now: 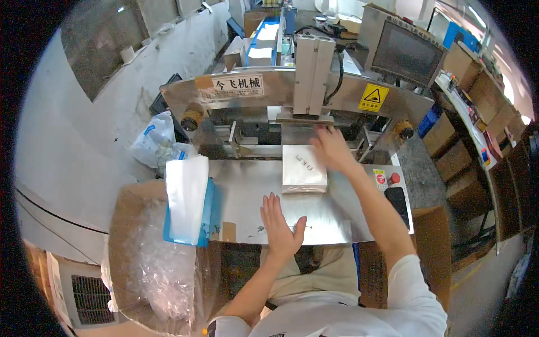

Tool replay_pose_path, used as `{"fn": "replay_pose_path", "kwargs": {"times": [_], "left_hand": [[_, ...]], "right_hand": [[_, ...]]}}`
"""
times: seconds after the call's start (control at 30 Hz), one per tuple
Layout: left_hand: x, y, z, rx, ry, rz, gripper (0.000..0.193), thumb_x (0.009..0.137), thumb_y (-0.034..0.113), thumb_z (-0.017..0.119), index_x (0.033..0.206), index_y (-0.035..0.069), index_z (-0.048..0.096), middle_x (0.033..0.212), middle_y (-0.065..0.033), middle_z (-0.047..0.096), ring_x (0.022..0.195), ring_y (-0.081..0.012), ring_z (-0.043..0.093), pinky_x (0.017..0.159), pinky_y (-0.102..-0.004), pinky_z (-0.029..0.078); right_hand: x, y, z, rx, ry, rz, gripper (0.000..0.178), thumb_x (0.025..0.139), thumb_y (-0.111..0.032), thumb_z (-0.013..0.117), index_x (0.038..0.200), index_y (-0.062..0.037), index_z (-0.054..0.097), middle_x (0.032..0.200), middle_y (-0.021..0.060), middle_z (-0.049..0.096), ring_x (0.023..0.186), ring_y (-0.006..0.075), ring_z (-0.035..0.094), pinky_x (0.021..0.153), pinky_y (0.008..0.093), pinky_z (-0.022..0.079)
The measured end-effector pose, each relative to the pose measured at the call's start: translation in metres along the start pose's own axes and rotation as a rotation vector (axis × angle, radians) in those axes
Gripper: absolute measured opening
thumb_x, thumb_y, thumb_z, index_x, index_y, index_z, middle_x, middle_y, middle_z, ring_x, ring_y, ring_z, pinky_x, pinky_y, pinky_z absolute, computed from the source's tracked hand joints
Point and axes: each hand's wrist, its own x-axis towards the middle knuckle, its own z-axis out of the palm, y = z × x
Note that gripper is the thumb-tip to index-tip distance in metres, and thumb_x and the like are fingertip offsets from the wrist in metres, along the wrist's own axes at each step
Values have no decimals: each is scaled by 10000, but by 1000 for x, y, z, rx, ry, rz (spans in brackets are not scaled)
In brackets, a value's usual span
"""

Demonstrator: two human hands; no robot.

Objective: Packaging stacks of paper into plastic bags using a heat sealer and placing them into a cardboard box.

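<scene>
White pack [304, 175] on the metal table [247, 194], squarish and lying flat, right of the table's middle and near its far edge, with its far side just before the opening of the machine beneath the upright post [312, 78]. The left hand [282, 229] is released, palm down with fingers spread and thumb held wide; it lies over the table's front edge, near the pack's near left corner but apart from it. The right hand [333, 150] overlaps the pack's far right corner, blurred, its fingers reaching toward the machine; whether it grasps or merely touches the pack cannot be told. Open room: a broad stretch of metal surface separates the pack's left edge from the blue tray [213, 216], which bears white sheets [187, 196] and reaches the table's front left corner. A shallower strip runs between the pack's near edge and the table's front edge. On the right, the person's forearm spans the gap between the pack and the red button [394, 177]; a black flat object [397, 203] lies along the table's right edge. Left of the table stands a cardboard box [126, 230] containing clear plastic [163, 269].
</scene>
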Motion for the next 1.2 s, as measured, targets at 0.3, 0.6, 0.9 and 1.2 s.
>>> {"fn": "replay_pose_path", "kwargs": {"times": [0.3, 0.6, 0.9, 1.2], "left_hand": [[-4, -5, 1, 24, -39, -21, 830, 908, 331, 665, 1454, -140, 253, 1517, -338, 295, 1432, -525, 222, 1177, -586, 158], [34, 2, 5, -323, -28, -293, 711, 991, 302, 586, 1499, -75, 261, 1534, -296, 329, 1427, -386, 334, 1148, -440, 309], [128, -18, 22, -498, -131, -560, 720, 982, 487, 577, 1406, -81, 452, 1368, -179, 573, 1258, -268, 533, 1069, -339, 380], [74, 6, -13, -520, -219, -396, 414, 768, 132, 871, 954, 25, 517, 964, -72, 623, 849, -135, 580, 737, -273, 490]], "right_hand": [[-205, -50, -64, 801, -34, 284, 505, 982, -105, 566, 1456, -5, 422, 1304, 216, 622, 1238, 317, 588, 1051, 394, 441], [-227, -31, -60, 1067, -136, 463, 565, 959, -133, 631, 1453, 33, 414, 1379, 227, 572, 1241, 289, 597, 1028, 372, 481], [-101, 5, 55, 710, 46, 475, 873, 928, -590, 557, 1494, 43, 354, 1481, 268, 446, 1317, 418, 494, 1119, 425, 367], [-149, -36, -40, 966, 9, 437, 790, 828, -333, 789, 1442, -9, 410, 1379, 242, 553, 1272, 344, 546, 1078, 394, 417]]}}
